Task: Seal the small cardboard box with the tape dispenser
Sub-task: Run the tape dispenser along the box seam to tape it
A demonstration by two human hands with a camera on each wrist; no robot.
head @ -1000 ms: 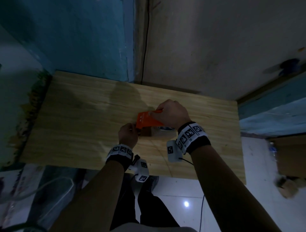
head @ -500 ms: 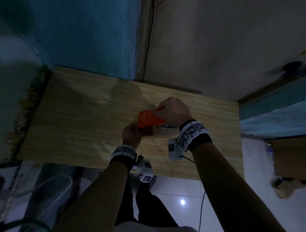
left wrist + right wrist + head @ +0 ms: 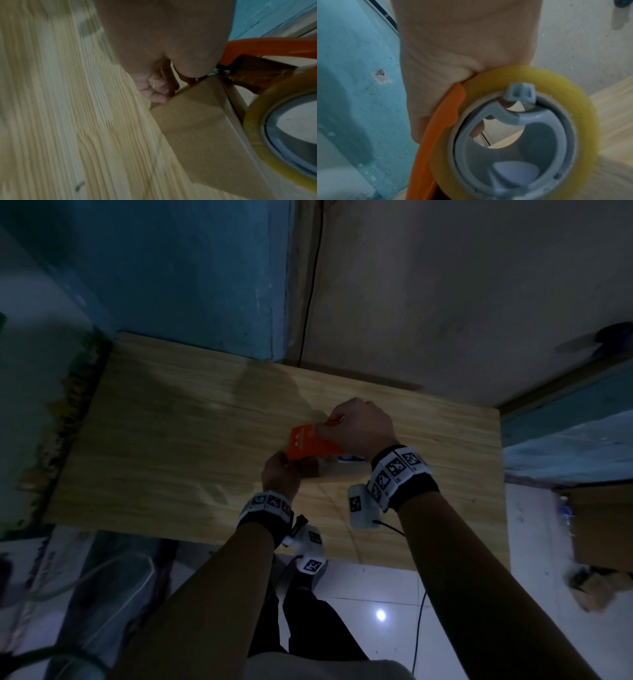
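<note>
On the wooden table (image 3: 171, 440) lies the small cardboard box (image 3: 317, 470), mostly hidden under both hands; its brown side and closed top seam show in the left wrist view (image 3: 197, 128). My right hand (image 3: 359, 426) grips the orange tape dispenser (image 3: 310, 445) and holds it low over the box top. The dispenser's yellowish tape roll (image 3: 556, 94) sits on a grey hub (image 3: 513, 142) beside the orange frame (image 3: 436, 135). My left hand (image 3: 281, 474) holds the box's left end, with curled fingers (image 3: 159, 92) against its corner, just under the dispenser's nose (image 3: 265, 46).
The table stands against a blue and grey wall, with a black cable (image 3: 308, 285) hanging down behind it. A brown carton (image 3: 603, 525) and scraps lie on the white tiled floor to the right. The table's left half is bare wood.
The left hand has crept slightly right, closer to the dispenser's nose. The right hand keeps its grip on the dispenser over the box, barely shifted.
</note>
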